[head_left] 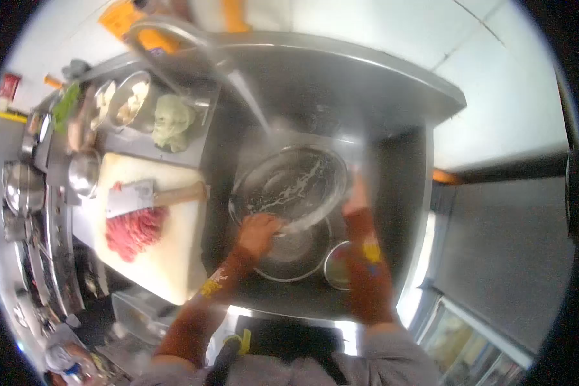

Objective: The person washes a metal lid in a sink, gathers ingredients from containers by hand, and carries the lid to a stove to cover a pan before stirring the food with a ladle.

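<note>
A large round metal bowl (296, 183) is tilted over the sink, with white suds or water streaks on its inside. My left hand (259, 233) is closed on its near left rim. At the right side of the bowl, my right hand (357, 196) is blurred by motion, and its fingers cannot be made out. Water runs from the faucet (241, 87) toward the bowl's far edge. Beneath and nearer to me, a second round bowl (293, 254) sits in the sink, partly hidden by the first. A smaller round container (338, 265) lies partly under my right forearm.
Left of the sink (395, 212), a white cutting board (170, 270) holds a cleaver (132, 198) and sliced red meat (135, 233). Behind it are a cabbage-like green vegetable (172, 121) and bowls of pale food (130, 100). Metal pots (24, 186) stand far left.
</note>
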Available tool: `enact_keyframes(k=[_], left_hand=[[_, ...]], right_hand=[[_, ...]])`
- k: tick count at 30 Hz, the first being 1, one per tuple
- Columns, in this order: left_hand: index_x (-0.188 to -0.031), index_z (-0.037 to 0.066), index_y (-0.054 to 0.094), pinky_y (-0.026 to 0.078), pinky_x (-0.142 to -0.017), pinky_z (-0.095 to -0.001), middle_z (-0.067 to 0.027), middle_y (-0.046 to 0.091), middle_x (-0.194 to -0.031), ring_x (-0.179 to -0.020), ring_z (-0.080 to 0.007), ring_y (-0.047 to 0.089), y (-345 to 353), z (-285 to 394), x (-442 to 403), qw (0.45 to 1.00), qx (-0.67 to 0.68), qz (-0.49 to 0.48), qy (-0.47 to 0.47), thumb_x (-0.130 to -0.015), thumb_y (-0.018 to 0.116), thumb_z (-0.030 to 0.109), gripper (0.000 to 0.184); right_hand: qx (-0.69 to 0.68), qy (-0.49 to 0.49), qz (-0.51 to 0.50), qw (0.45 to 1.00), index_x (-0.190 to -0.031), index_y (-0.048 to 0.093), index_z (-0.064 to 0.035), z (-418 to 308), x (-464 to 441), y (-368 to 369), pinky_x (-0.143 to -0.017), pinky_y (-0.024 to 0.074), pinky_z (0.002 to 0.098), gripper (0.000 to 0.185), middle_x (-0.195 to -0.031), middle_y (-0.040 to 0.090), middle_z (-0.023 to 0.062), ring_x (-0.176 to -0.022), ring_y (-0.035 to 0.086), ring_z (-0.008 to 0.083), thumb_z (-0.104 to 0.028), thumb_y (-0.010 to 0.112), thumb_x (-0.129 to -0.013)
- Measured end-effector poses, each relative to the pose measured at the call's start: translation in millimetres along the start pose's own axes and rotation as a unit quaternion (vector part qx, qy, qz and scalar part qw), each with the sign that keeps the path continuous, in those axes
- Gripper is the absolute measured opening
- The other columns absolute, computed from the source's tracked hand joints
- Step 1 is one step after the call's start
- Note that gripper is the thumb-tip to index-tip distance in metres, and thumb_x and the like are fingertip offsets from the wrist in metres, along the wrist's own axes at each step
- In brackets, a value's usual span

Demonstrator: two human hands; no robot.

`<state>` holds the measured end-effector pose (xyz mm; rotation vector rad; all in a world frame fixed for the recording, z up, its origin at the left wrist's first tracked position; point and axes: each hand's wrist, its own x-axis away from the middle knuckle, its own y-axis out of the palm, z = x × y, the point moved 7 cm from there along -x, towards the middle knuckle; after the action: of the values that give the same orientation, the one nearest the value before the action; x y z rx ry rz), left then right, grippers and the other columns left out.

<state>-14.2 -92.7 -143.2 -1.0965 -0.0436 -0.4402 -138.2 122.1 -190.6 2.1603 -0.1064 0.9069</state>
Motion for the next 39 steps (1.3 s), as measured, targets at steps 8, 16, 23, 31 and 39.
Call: enact_keyframes(k=[8, 16, 23, 31, 39], left_hand=[[-0.124, 0.000, 0.044, 0.031, -0.103, -0.0455, -0.0259, 0.041, -0.131, -0.124, -0.0406, 0.037, 52.3, -101.7, 21.1, 0.936, 0.089, 0.194, -0.278, -0.074, 0.059, 0.018, 0.056], [-0.132, -0.004, 0.031, 0.036, -0.101, -0.0373, -0.0245, 0.044, -0.132, -0.118, -0.0324, 0.048, 96.6, -135.2, 8.3, 0.691, 0.525, 0.158, -0.471, -0.079, 0.059, 0.019, 0.064], [-0.127, 0.003, 0.043, 0.044, -0.094, -0.0390, -0.0195, 0.054, -0.123, -0.112, -0.0315, 0.054, 143.7, -155.1, -10.4, 0.932, 0.246, 0.030, -0.266, -0.076, 0.066, 0.017, 0.057], [-0.130, 0.008, 0.043, 0.051, -0.080, -0.0436, -0.0242, 0.055, -0.117, -0.101, -0.0346, 0.060, 110.5, -147.6, -5.7, 0.722, 0.510, 0.121, -0.451, -0.077, 0.063, 0.014, 0.057], [-0.129, 0.011, 0.040, 0.055, -0.076, -0.0500, -0.0137, 0.051, -0.123, -0.114, -0.0329, 0.051, 103.6, -136.3, -4.1, 0.583, 0.682, 0.123, -0.425, -0.084, 0.059, 0.037, 0.055]], right_hand=[[0.618, -0.349, 0.172, 0.684, -0.115, 0.054, 0.0015, -31.8, -7.8, -86.8, -0.089, 0.0445, 0.0428, 0.049, -0.113, 0.059, 0.0205, -0.099, 0.058, 0.0331, -0.036, 0.061, -0.084], [0.891, -0.152, -0.180, 0.389, -0.099, 0.063, -0.0018, 109.4, -8.9, 14.4, -0.091, 0.0399, 0.0483, 0.041, -0.101, 0.059, 0.0251, -0.097, 0.055, 0.0417, -0.039, 0.051, -0.085], [0.928, -0.216, 0.037, 0.301, -0.125, 0.055, -0.0094, 89.8, -182.8, -128.8, -0.105, 0.0239, 0.0527, 0.045, -0.129, 0.048, 0.0218, -0.126, 0.037, 0.0384, -0.033, 0.049, -0.087], [0.848, -0.325, -0.204, 0.366, -0.114, 0.058, -0.0043, 230.1, -115.8, 91.4, -0.097, 0.0296, 0.0557, 0.040, -0.123, 0.045, 0.0272, -0.114, 0.043, 0.0415, -0.027, 0.053, -0.081], [0.908, -0.275, -0.093, 0.303, -0.106, 0.065, -0.0079, 95.2, -138.2, -47.6, -0.089, 0.0406, 0.0426, 0.034, -0.106, 0.062, 0.0115, -0.103, 0.055, 0.0314, -0.025, 0.058, -0.077]])
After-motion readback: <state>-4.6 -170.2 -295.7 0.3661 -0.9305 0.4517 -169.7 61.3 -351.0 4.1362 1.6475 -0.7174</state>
